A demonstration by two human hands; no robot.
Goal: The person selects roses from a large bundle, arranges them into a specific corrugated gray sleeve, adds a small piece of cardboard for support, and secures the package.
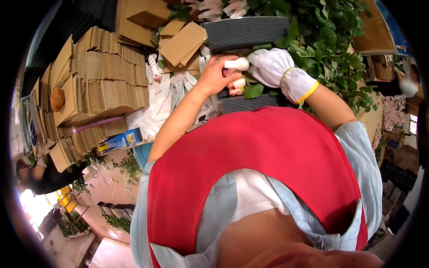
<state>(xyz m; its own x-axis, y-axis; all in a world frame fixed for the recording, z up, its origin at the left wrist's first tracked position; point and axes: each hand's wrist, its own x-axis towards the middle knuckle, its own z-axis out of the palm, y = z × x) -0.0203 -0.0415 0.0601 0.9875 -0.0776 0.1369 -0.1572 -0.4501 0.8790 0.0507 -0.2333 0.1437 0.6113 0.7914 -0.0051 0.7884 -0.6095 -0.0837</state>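
My left hand (215,77), bare, curls its fingers round pale pink roses, some in white netted sleeves, on a black ribbed surface (250,103). One white sleeve (237,64) pokes out past the fingers. Below it, a pink rose (236,91) shows beside a green leaf (254,91). My right hand (271,67), in a white glove with a yellow cuff, is close by on the right of the roses; its fingertips are turned down and partly hidden, so I cannot make out what they hold. Another black ribbed piece (248,33) lies just beyond both hands.
Leafy green stems (330,53) are heaped at the right. Stacked brown cardboard pieces (107,76) fill the left, with loose card (183,43) nearer. White netted sleeves (172,94) lie left of my hand. A blue tape dispenser (123,140) sits near the edge. Another person (44,176) is far left.
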